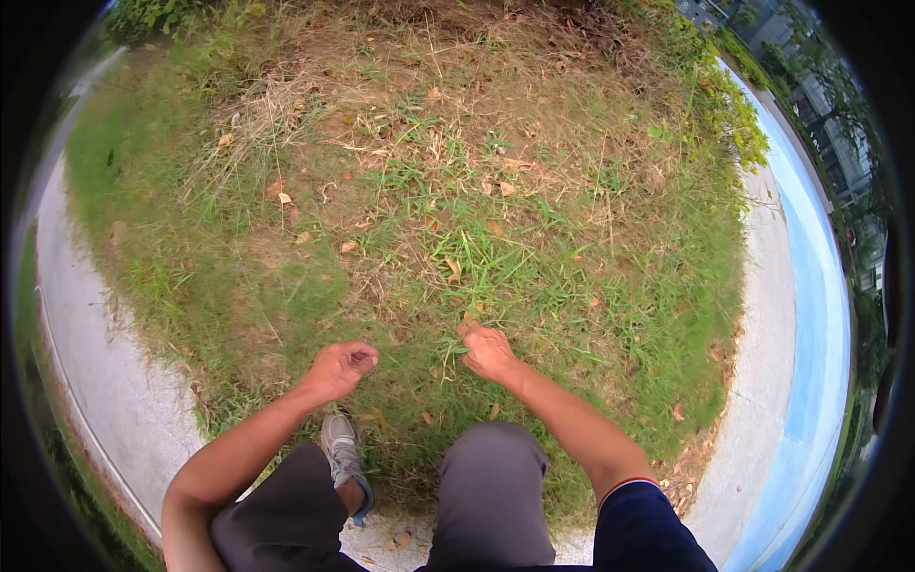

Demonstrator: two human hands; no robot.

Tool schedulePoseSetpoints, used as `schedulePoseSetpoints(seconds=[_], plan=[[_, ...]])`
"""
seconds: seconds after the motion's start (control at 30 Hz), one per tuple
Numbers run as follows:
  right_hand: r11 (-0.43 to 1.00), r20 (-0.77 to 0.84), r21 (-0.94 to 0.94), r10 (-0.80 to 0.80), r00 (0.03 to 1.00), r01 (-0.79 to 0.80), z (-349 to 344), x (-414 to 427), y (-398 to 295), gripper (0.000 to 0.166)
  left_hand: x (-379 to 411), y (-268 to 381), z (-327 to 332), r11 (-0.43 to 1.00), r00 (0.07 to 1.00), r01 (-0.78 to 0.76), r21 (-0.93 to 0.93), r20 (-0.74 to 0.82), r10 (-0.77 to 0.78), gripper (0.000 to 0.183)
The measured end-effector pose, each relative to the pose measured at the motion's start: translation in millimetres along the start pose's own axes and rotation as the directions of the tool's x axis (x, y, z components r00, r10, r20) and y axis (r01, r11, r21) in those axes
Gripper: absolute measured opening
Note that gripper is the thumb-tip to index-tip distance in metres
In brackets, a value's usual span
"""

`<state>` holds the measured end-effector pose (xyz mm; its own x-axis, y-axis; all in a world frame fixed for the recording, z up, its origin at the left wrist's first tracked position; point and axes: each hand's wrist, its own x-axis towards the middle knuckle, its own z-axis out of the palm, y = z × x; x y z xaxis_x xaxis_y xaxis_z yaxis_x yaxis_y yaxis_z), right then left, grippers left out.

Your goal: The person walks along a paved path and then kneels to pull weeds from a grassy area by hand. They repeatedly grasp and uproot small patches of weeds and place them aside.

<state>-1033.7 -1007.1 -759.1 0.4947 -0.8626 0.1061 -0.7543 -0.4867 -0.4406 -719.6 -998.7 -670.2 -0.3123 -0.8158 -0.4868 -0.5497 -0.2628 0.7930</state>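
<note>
My right hand (488, 352) is low over the ground in front of my knees, its fingers closed around a small tuft of green grass (452, 349). A brown dry leaf (472, 314) lies just beyond its knuckles. To the left, my left hand (342, 368) hovers above the grass with thumb and fingers curled together; I see nothing between them. Thicker green grass blades (493, 261) grow ahead of the right hand, among dry stalks and bare soil.
Dry straw (261, 121) and fallen leaves (507, 189) are scattered farther up the patch. Yellow-green shrubs (740, 121) edge it at right. Pale pavement (765, 300) borders it, with a blue painted strip (822, 300) beyond. My left shoe (341, 443) rests at the near edge.
</note>
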Motion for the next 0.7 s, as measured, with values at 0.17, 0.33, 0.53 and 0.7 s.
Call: schedulePoseSetpoints(seconds=[0.17, 0.33, 0.53, 0.7], plan=[[0.748, 0.198, -0.646, 0.356, 0.913, -0.152, 21, 88, -1, 0.052, 4, -11, -4, 0.998, 1.000, 0.026, 0.065, -0.002, -0.026, 0.028], [0.668, 0.375, -0.744, 0.437, 0.818, -0.017, 22, 86, 22, 0.040, 6, -8, -18, 0.942, 1.000, 0.001, 0.336, -0.016, 0.004, 0.028], [0.873, 0.396, -0.416, 0.427, 0.813, -0.256, 15, 72, 6, 0.024, 22, 1, -25, 0.935, 1.000, 0.006, 0.355, -0.026, 0.003, 0.027], [0.964, 0.347, -0.142, 0.260, 0.901, -0.223, -17, 63, -34, 0.020, 27, 10, -16, 0.979, 1.000, 0.005, 0.206, -0.016, -0.002, 0.026]])
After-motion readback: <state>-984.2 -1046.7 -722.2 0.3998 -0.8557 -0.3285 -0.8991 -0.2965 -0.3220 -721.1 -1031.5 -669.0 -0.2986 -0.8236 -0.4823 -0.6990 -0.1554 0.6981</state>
